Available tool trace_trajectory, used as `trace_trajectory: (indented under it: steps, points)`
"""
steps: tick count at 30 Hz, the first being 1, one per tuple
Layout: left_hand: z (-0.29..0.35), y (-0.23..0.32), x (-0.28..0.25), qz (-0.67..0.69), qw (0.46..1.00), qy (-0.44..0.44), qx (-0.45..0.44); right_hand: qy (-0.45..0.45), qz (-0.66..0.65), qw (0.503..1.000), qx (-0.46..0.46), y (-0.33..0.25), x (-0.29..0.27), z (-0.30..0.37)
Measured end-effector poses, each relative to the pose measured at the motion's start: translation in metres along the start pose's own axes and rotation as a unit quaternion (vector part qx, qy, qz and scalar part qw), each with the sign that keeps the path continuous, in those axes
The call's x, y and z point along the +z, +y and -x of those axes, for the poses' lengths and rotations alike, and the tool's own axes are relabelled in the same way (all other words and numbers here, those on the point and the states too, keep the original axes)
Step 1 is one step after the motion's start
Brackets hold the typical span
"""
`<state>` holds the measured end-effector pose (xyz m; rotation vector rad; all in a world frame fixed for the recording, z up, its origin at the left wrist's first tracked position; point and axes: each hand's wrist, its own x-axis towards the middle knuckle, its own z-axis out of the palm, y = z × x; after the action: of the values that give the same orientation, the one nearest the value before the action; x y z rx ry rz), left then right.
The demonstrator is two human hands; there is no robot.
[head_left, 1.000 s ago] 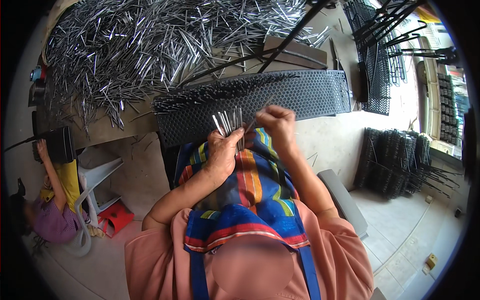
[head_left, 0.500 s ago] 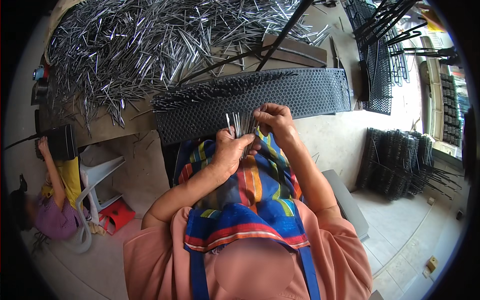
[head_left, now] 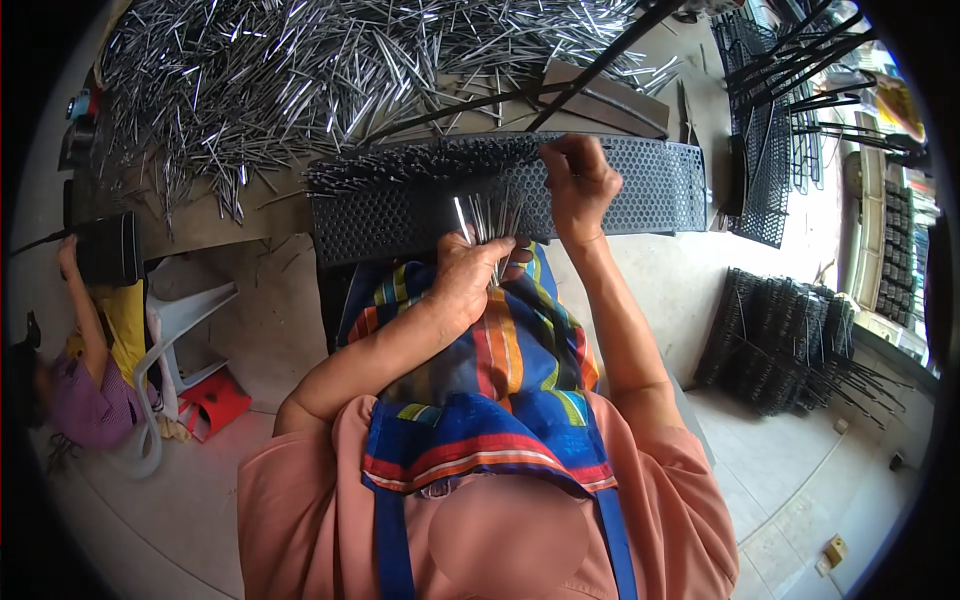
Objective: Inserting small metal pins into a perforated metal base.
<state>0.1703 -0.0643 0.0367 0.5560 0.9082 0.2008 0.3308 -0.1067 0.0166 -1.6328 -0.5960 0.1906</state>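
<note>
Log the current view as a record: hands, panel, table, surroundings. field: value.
left_hand: left hand gripping a loose bunch of thin metal rods
right_hand: right hand, fingers curled, over the perforated panel; whether it holds a rod: cannot tell
panel: dark, with a dense band of rods along its far side, toward the left
table: large jumbled rod pile beyond the panel
right_side: dark bundled racks on the floor
left_side: another person beside a pale chair
</note>
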Motion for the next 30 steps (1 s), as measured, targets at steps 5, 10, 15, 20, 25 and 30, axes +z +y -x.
trace_trajectory:
  steps: [5, 10, 15, 20, 25, 30]
  points:
    - [-0.003, 0.0, -0.007, 0.006, 1.0, 0.002, -0.025, -0.052, 0.253, 0.948, -0.187, 0.004, 0.0, 0.001]
    - [-0.007, -0.005, -0.01, 0.023, 1.0, -0.013, -0.012, -0.084, 0.347, 0.9, -0.249, -0.013, -0.007, 0.005]
    - [-0.007, -0.006, -0.009, 0.025, 0.999, -0.03, -0.02, -0.136, 0.43, 0.86, -0.239, -0.018, -0.003, 0.001]
    - [-0.007, -0.006, -0.01, 0.017, 0.999, -0.03, -0.007, -0.118, 0.404, 0.878, -0.229, -0.015, -0.009, 0.014]
    - [-0.005, -0.006, -0.005, 0.009, 0.998, -0.058, -0.033, -0.224, 0.076, 0.962, 0.134, -0.007, -0.03, 0.028]
    - [-0.012, -0.012, 0.0, 0.016, 0.998, -0.064, -0.017, -0.197, -0.146, 0.91, 0.334, -0.014, -0.037, 0.021]
